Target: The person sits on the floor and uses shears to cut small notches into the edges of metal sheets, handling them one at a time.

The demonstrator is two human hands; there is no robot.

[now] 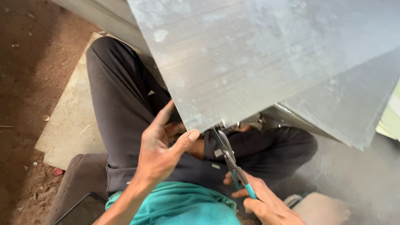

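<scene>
A large grey metal sheet (266, 58) leans over the seated person's crossed legs (125, 96), its lower corner just above the lap. The left hand (160, 146) steadies that edge, thumb and fingers (192, 135) pinching it close to the cut. The right hand (266, 204) is curled tight around teal-handled snips (229, 160), blades seemingly at the corner. A slip could nick the thumb, or the raw edge could drop onto the thigh.

Metal workshop: galvanized sheet (258, 54), tin snips (228, 156), dirt floor (29, 62).
</scene>
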